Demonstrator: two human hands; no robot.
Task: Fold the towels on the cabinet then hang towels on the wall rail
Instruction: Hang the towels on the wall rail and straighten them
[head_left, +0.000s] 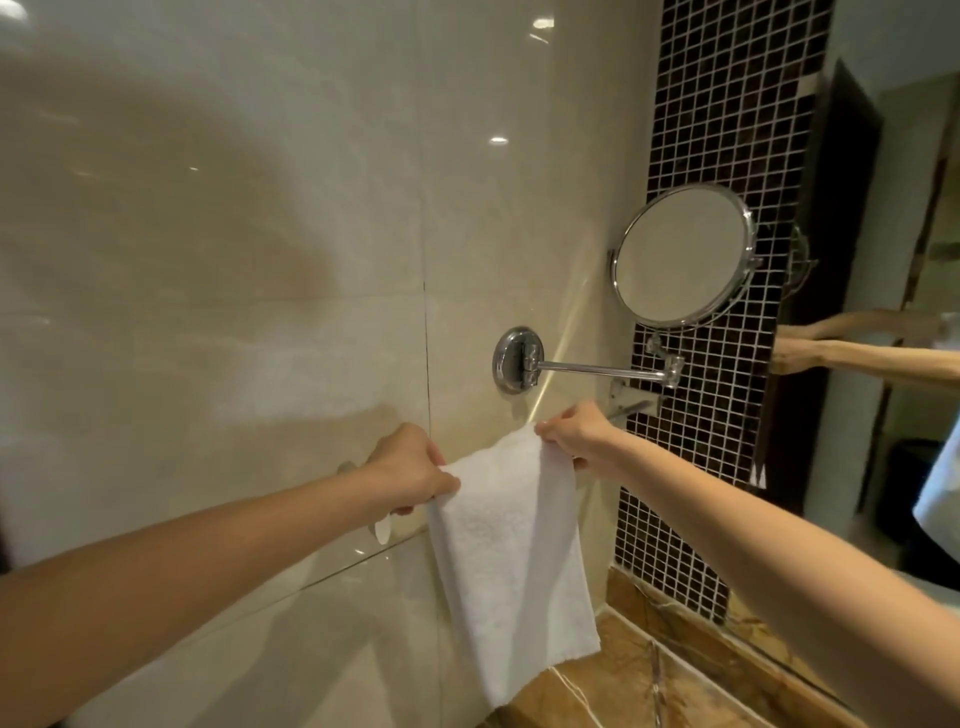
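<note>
No text, label, brand, number or sign can be read anywhere in view.
</note>
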